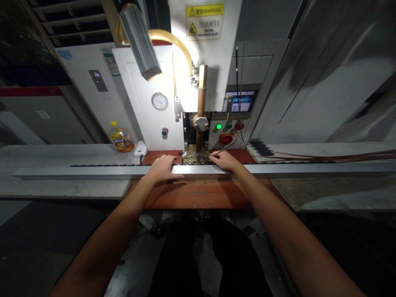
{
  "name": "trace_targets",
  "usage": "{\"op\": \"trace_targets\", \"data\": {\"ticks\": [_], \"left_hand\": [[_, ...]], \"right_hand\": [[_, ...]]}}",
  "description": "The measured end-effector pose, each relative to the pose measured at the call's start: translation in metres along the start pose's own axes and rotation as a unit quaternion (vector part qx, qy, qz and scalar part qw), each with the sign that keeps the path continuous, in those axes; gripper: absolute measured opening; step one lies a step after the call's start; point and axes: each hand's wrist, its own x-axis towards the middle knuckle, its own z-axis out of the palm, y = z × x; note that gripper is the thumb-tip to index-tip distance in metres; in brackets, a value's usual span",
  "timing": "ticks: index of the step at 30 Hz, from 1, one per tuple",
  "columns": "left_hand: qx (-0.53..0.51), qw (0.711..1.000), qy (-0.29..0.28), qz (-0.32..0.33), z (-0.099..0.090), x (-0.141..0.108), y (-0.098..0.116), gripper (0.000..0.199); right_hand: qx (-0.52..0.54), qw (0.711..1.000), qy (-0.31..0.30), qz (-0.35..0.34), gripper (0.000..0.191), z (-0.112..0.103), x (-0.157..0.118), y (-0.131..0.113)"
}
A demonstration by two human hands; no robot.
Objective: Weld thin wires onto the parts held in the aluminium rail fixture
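A long silver metal bar (198,169) lies across the work surface, with a dark strip along its far edge. My left hand (161,168) is wrapped over the bar, fingers on the far side and thumb along the near side. My right hand (223,160) rests at the bar's back edge, its thumb and forefinger pinched around a thin wire (228,145). Between my hands, the copper electrode (199,142) of a spot welder points down at a brass-coloured fixture (191,154) just behind the bar. The exact contact at the tip is too small to make out.
A yellow-capped bottle (121,137) and a small white device (140,149) stand left. Several long brown wires (334,156) trail in from the right. The machine's panel carries a lit green button (219,126), a red knob (226,138) and a screen (243,102). A lamp (140,43) hangs above.
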Motion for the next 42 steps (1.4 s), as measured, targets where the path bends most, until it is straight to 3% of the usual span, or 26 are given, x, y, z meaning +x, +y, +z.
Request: {"op": "trace_targets", "data": {"ticks": [8, 16, 21, 42], "left_hand": [[0.042, 0.999, -0.026, -0.019, 0.0, -0.004, -0.016, 0.099], [0.065, 0.997, -0.041, -0.011, 0.004, -0.007, -0.013, 0.068], [0.069, 0.994, -0.075, -0.037, 0.003, -0.007, -0.013, 0.067], [0.078, 0.995, -0.05, -0.04, 0.007, -0.008, -0.012, 0.068]], "right_hand": [[-0.005, 1.0, 0.003, 0.005, 0.03, 0.0, 0.0, 0.001], [-0.012, 1.0, 0.008, 0.011, 0.031, 0.0, -0.001, 0.0], [-0.016, 1.0, -0.001, 0.005, 0.029, -0.001, -0.002, -0.004], [-0.017, 1.0, 0.007, 0.006, 0.028, -0.002, -0.003, -0.007]]}}
